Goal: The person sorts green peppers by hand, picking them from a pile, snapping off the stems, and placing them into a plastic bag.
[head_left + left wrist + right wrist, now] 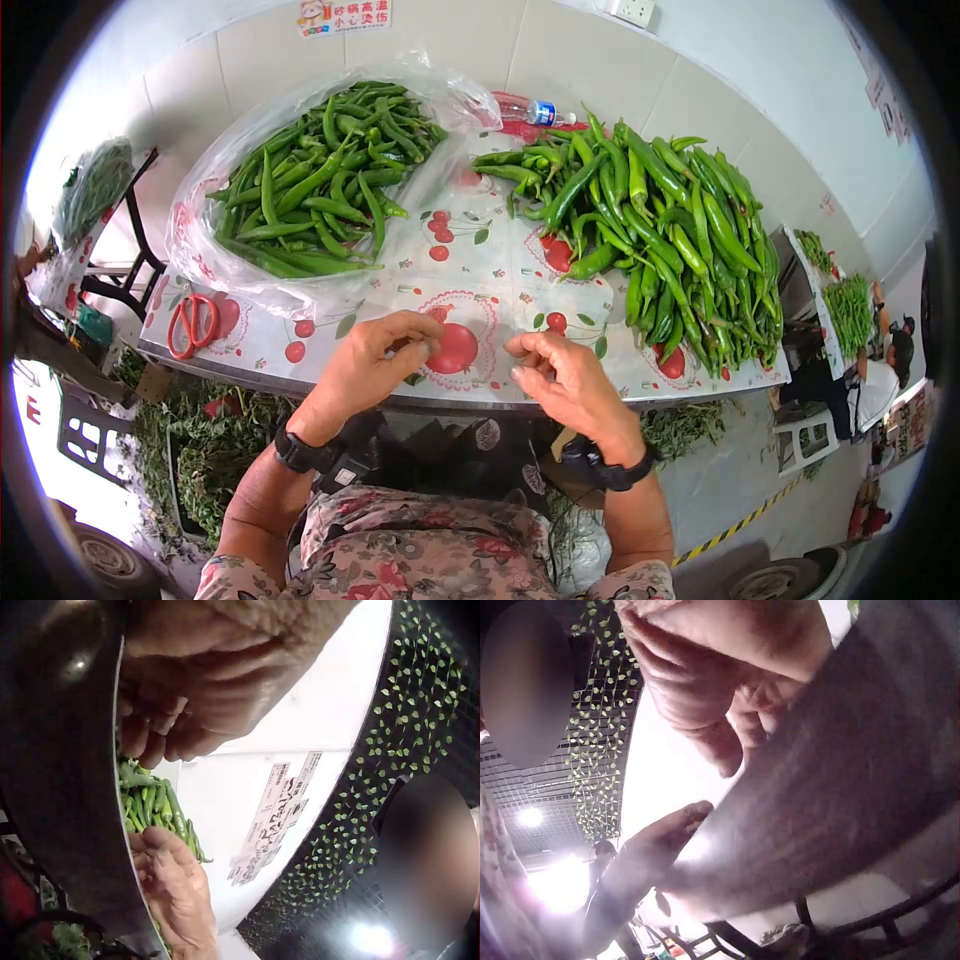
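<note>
Both hands hover over the near edge of the patterned tablecloth (pixel 470 285), apart from each other, with nothing visible in either. The left hand (pixel 375 360) has loosely bent fingers, with thumb and forefinger close together; its underside fills the top of the left wrist view (pixel 210 675). The right hand (pixel 575 385) faces it, fingers loosely bent and thumb apart from the forefinger. Green peppers (pixel 680 240) lie heaped loose at the right. More green peppers (pixel 320 180) lie at the left in an open clear plastic bag (pixel 195 240).
Red-handled scissors (pixel 192 325) lie at the table's left edge. A clear bottle (pixel 535 111) lies by the wall behind the peppers. Leafy stems (pixel 215 450) cover the floor below. A white stool (pixel 808 442) and people are off to the right.
</note>
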The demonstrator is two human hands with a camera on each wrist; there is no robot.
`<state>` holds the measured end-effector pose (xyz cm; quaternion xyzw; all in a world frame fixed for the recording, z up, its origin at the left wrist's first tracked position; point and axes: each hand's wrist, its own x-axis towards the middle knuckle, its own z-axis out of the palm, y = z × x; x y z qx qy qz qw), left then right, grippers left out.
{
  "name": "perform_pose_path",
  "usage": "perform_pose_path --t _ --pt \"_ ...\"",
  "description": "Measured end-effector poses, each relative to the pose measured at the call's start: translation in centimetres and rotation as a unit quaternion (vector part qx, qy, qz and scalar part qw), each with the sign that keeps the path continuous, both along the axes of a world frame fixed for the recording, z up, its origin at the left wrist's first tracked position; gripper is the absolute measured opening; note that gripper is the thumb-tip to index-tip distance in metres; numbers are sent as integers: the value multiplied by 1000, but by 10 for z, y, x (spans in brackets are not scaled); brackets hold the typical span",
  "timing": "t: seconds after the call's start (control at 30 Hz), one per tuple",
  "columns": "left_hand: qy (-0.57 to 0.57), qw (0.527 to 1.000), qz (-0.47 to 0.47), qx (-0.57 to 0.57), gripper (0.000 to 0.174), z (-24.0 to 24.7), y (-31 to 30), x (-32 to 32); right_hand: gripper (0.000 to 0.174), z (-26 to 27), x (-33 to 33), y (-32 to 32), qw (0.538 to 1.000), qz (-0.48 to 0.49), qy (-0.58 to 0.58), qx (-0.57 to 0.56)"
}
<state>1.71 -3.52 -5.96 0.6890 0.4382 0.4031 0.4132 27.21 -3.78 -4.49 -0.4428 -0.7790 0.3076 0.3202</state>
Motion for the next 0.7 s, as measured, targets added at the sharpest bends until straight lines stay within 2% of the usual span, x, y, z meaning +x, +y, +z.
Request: perform_pose_path --t 0.03,0.07,0.17,0.2,0.3,0.47,0.57,0.7 --pt "1 1000 -2 -23 19 3 -1 3 27 13 5 3 998 22 -28 -44" --pt "8 1000 -2 -22 20 3 0 6 32 12 13 15 997 26 -74 5" --pt "48 996 -7 70 20 -10 4 13 34 66 15 35 991 -72 -110 -3" --pt "72 991 0 113 19 -7 4 16 36 70 18 52 991 -89 -98 35" --pt "97 986 15 131 18 -7 4 19 39 84 23 99 986 -104 -70 110" --pt "83 988 5 129 17 -8 4 14 43 73 14 179 952 -171 -111 229" --pt "42 991 4 126 17 -11 6 13 46 61 4 215 917 -180 -178 309" --pt "58 994 2 93 16 -8 7 12 46 48 -7 250 919 -183 -214 277"
